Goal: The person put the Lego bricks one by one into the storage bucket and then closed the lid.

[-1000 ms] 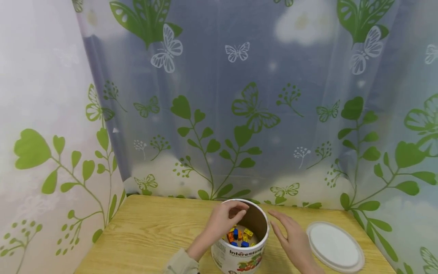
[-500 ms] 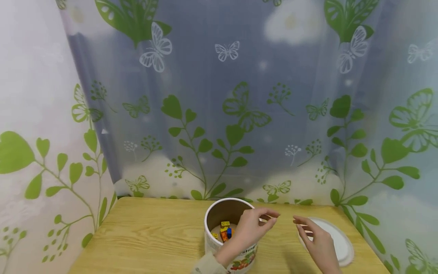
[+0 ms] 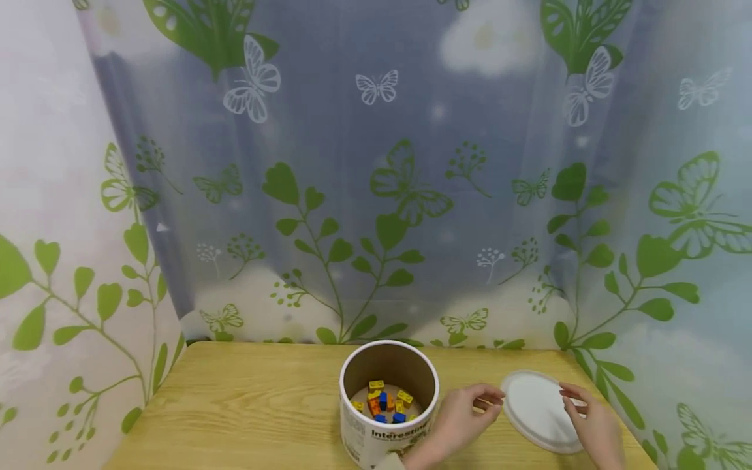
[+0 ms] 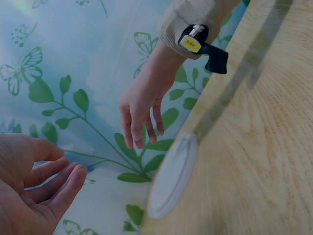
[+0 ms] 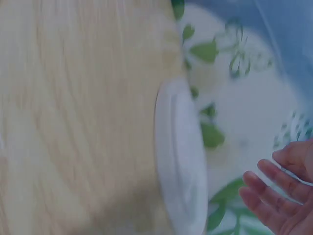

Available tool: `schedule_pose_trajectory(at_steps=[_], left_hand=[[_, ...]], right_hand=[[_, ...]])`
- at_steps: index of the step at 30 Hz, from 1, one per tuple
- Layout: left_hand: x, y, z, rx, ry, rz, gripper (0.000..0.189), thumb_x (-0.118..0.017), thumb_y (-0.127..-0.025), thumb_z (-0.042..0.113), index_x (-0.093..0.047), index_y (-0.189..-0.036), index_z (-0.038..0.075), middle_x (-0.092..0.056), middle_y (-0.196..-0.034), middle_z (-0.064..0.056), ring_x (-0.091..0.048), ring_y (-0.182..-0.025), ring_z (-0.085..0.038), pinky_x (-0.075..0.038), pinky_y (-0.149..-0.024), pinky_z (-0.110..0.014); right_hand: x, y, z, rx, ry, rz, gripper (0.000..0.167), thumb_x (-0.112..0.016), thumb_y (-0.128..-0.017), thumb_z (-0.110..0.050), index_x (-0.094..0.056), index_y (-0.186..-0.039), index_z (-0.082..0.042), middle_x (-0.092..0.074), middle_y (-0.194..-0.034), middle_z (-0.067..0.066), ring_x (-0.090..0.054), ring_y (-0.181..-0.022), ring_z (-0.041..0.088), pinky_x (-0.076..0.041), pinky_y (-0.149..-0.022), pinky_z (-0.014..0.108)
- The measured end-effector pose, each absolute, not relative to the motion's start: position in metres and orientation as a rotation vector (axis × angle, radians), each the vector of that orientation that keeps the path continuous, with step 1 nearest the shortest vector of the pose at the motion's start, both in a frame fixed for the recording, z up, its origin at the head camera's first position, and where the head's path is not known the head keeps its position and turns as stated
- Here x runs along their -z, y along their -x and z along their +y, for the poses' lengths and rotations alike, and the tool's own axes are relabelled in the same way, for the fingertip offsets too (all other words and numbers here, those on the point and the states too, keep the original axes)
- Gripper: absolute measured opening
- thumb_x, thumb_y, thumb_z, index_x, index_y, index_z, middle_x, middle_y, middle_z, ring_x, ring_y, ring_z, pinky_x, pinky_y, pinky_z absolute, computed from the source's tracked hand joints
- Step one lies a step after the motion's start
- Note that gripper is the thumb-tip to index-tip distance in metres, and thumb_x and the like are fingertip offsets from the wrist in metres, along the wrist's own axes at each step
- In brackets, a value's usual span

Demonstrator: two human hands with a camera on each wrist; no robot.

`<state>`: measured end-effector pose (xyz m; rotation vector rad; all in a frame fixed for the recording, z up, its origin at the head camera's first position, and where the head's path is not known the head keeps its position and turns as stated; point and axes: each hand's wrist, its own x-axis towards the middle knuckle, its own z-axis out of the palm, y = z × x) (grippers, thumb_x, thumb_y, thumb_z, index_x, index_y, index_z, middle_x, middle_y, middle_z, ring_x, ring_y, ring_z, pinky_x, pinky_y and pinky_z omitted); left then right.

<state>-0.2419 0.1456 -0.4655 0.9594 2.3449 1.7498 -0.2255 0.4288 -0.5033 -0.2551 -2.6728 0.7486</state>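
A round white lid [image 3: 537, 408] lies on the table at the right in the head view. To its left, my left hand [image 3: 467, 418] hovers with loosely bent fingers and nothing between them. My right hand [image 3: 595, 427] overlaps the lid's right edge in the head view. In the left wrist view the same right hand [image 4: 144, 105] hangs above the lid [image 4: 173, 176], apart from it, fingers relaxed. The right wrist view has the lid [image 5: 183, 156] left of my fingers. Left of both hands stands an uncovered white bucket [image 3: 358, 424] printed "Interesting", with several yellow, blue and orange toy bricks [image 3: 383, 401] inside.
The wood-grain table [image 3: 252, 405] carries the bucket near its middle. A patterned curtain [image 3: 329, 196] with butterflies and leaves hangs behind the table and along both sides.
Both hands have moved right, the left from over the bucket to beside the lid, the right to the lid's far edge. The head view has turned slightly right.
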Motion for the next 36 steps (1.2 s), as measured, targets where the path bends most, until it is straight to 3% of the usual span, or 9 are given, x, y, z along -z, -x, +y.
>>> schedule_pose_trajectory(at_steps=[6,13,20,29,36], left_hand=[[0.482,0.243,0.155,-1.755,-0.923,2.334,0.014,-0.07,-0.096,0.012,-0.076,-0.108,0.009,-0.077,-0.096,0.003,-0.068,-0.081,0.002,-0.052,-0.068,-0.01],[0.518,0.258,0.165,-1.83,-0.655,2.235,0.01,-0.069,-0.095,0.007,-0.077,-0.102,0.005,-0.075,-0.088,0.001,-0.07,-0.074,-0.007,-0.056,-0.061,-0.017],[0.546,0.265,0.17,-1.942,-0.505,2.269,0.016,-0.068,-0.086,-0.002,-0.073,-0.1,-0.006,-0.073,-0.081,-0.003,-0.067,-0.066,-0.007,-0.054,-0.057,-0.017],[0.549,0.263,0.167,-1.93,-0.449,2.309,0.014,-0.067,-0.084,-0.003,-0.073,-0.097,-0.006,-0.071,-0.076,-0.001,-0.067,-0.063,-0.011,-0.051,-0.056,-0.016],[0.547,0.26,0.166,-1.81,-0.451,2.41,0.016,-0.066,-0.081,0.004,-0.075,-0.094,0.001,-0.071,-0.076,0.003,-0.059,-0.064,0.0,-0.049,-0.062,-0.016]], right_hand=[[0.521,0.228,0.471,-0.73,0.384,-2.741,0.037,-0.059,-0.097,-0.01,-0.059,-0.125,0.015,-0.068,-0.113,0.031,-0.068,-0.096,0.046,-0.056,-0.069,0.04],[0.538,0.227,0.49,-0.74,0.595,-2.72,0.039,-0.06,-0.093,-0.011,-0.06,-0.124,0.013,-0.065,-0.117,0.031,-0.051,-0.115,0.058,-0.045,-0.089,0.062],[0.543,0.23,0.495,-0.781,0.619,-2.771,0.033,-0.064,-0.091,-0.011,-0.068,-0.116,0.01,-0.071,-0.105,0.027,-0.053,-0.113,0.057,-0.043,-0.092,0.063],[0.547,0.233,0.493,-0.706,0.578,-2.762,0.025,-0.067,-0.09,-0.006,-0.071,-0.109,0.009,-0.073,-0.089,0.02,-0.06,-0.104,0.053,-0.045,-0.084,0.058],[0.551,0.235,0.492,-0.684,0.571,-2.811,0.025,-0.069,-0.09,-0.007,-0.072,-0.11,0.008,-0.074,-0.089,0.018,-0.065,-0.095,0.045,-0.047,-0.077,0.049]])
